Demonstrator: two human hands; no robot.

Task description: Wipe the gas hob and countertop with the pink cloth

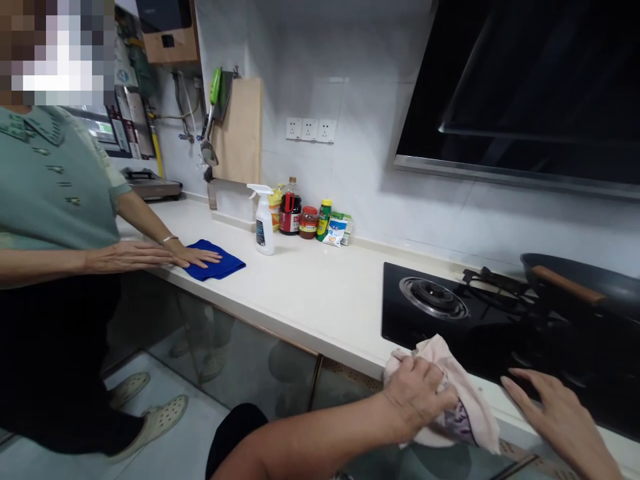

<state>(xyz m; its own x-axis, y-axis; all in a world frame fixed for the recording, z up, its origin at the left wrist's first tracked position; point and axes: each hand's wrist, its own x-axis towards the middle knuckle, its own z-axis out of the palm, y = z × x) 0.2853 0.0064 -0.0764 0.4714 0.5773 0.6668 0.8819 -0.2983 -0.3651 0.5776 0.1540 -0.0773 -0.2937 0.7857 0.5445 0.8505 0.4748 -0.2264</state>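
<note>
Plainly, the cloth [470, 400] is pale pink and crumpled, with a purple printed patch; it lies over the counter's [320, 293] near edge beside the cooktop [395, 313], part of it hanging down the front. The left hand [420, 393], reaching in from the near left with knuckles up, curls its fingers into the fabric, grasping it. The right hand [555, 407] is released at the cooktop's near edge, fingers extended; I cannot tell whether it touches the surface. Toward the far wall stand a white spray bottle [263, 227], a red-lidded jar [309, 223] with brown contents and a yellow-capped green container [325, 220]. The wok [615, 287], far right, hides its contents.
</note>
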